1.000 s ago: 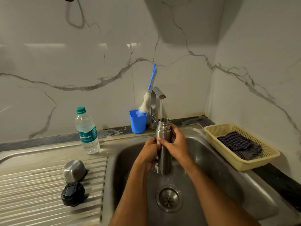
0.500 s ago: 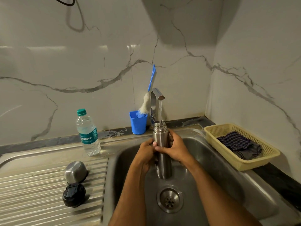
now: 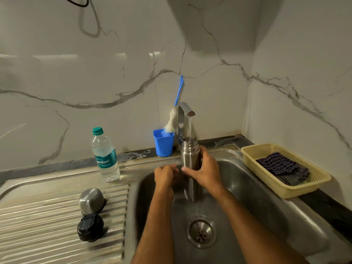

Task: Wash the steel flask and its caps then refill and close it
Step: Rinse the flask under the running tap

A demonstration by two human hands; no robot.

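My hands crowd the middle of the sink (image 3: pixel 266 197) around the flask (image 3: pixel 190 159), with the tap (image 3: pixel 183 119) just above its mouth – no way in from behind. The basin to the right is open. On the drainboard (image 3: pixel 47 225) the steel cap (image 3: pixel 91 201) and black cap (image 3: pixel 90 227) block the near side – the far left lies bare

Two shiny white walls (image 3: pixel 123 73) with grey wiggly lines meet in a corner, a dark counter (image 3: pixel 329 206) runs along the bottom of them, and a black wire (image 3: pixel 76 1) hangs at the top left.
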